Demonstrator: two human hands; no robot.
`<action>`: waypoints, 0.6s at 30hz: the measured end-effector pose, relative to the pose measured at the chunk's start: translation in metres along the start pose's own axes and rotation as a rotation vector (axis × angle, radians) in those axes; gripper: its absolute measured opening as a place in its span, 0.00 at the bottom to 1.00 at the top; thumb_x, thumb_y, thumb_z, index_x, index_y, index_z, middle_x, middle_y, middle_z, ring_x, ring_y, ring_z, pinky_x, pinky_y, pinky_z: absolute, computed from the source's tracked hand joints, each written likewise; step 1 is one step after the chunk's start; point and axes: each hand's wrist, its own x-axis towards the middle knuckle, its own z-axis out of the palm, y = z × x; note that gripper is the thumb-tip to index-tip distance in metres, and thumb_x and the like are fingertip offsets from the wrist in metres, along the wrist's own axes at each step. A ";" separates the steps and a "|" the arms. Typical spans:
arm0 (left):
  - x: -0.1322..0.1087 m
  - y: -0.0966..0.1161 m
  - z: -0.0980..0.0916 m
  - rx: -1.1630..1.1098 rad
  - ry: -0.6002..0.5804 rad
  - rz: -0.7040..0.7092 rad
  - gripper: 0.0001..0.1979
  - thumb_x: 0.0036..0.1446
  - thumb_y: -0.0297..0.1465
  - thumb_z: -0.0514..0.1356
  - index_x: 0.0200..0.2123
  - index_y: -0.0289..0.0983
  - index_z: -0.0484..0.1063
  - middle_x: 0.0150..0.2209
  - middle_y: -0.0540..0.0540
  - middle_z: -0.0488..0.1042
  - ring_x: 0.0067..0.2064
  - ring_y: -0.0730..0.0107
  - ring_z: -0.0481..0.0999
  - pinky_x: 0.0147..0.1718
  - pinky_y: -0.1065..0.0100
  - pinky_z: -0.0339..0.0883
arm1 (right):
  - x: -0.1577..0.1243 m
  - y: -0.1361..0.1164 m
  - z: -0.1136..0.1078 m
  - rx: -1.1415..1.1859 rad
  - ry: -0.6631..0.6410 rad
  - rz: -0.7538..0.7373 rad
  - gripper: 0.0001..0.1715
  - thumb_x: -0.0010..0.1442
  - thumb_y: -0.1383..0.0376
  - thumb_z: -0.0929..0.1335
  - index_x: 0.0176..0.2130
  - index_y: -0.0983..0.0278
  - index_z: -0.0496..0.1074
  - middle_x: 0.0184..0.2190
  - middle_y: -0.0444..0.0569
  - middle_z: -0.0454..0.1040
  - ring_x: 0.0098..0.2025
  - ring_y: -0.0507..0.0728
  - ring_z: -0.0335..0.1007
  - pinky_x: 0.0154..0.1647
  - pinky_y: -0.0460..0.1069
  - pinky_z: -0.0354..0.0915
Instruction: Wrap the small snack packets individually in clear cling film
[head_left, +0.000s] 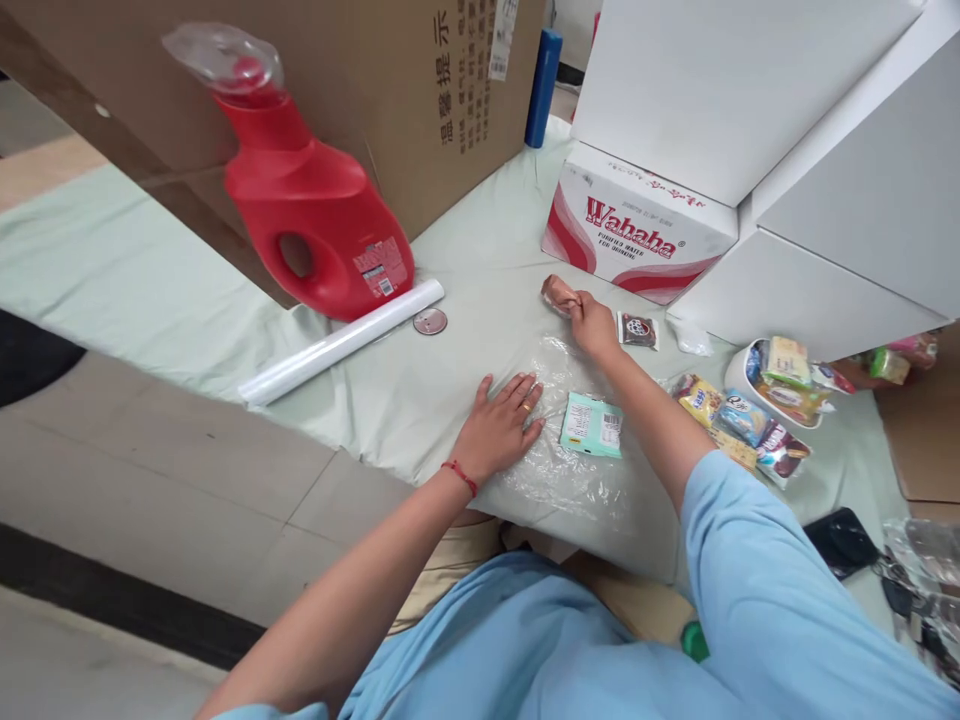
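Observation:
My left hand (499, 425) lies flat with fingers spread on the left part of a clear plastic sheet (555, 490). A mint-green snack packet (592, 425) rests on that sheet, to the right of the hand. My right hand (594, 325) reaches past the sheet's far side, its fingers pinching a small brown packet (556, 293). To the right of this hand are a small packet with a dark, printed middle (637, 330) and a crumpled whitish clear wrapper (691, 338).
Behind stand a red jug (322, 200), a cardboard box (420, 130) and a Wahaha water carton (637, 230). A roll of clear film (345, 342) lies left, beside a round disc (430, 321). Snack packs (742, 415) and a white snack-filled bowl (735, 372) are right, a black phone (841, 542) nearer.

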 end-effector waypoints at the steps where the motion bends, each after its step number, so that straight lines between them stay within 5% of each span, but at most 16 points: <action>1: 0.000 0.000 0.000 -0.003 0.005 0.001 0.28 0.76 0.43 0.47 0.73 0.42 0.62 0.76 0.43 0.58 0.76 0.55 0.59 0.76 0.39 0.38 | -0.006 0.008 -0.007 -0.003 0.010 0.029 0.27 0.76 0.56 0.54 0.61 0.64 0.71 0.47 0.60 0.82 0.48 0.70 0.75 0.50 0.58 0.67; 5: 0.000 -0.001 0.002 -0.014 0.019 0.008 0.29 0.75 0.43 0.47 0.73 0.42 0.62 0.76 0.42 0.59 0.76 0.54 0.59 0.76 0.38 0.38 | -0.031 0.044 -0.033 -0.118 0.079 0.105 0.28 0.77 0.57 0.53 0.60 0.65 0.72 0.50 0.62 0.81 0.50 0.68 0.74 0.51 0.57 0.66; 9: 0.000 0.000 0.001 -0.028 0.029 0.008 0.28 0.75 0.42 0.47 0.73 0.42 0.62 0.75 0.41 0.59 0.76 0.54 0.60 0.75 0.38 0.37 | -0.075 0.067 -0.045 -0.168 0.038 0.013 0.28 0.74 0.59 0.60 0.63 0.69 0.71 0.61 0.68 0.74 0.61 0.71 0.67 0.62 0.61 0.62; 12: 0.000 0.000 0.001 -0.031 0.027 0.005 0.29 0.75 0.43 0.47 0.73 0.42 0.62 0.75 0.41 0.59 0.76 0.54 0.60 0.75 0.39 0.36 | -0.131 0.066 -0.050 -0.066 0.072 -0.050 0.30 0.71 0.61 0.62 0.67 0.68 0.68 0.68 0.67 0.67 0.67 0.71 0.62 0.67 0.63 0.60; 18: 0.000 -0.003 0.001 -0.023 0.020 0.008 0.29 0.75 0.42 0.47 0.74 0.43 0.61 0.76 0.41 0.59 0.76 0.54 0.59 0.75 0.39 0.37 | -0.269 0.050 -0.059 0.266 0.086 -0.195 0.21 0.72 0.58 0.66 0.62 0.51 0.73 0.59 0.56 0.76 0.63 0.67 0.71 0.63 0.65 0.70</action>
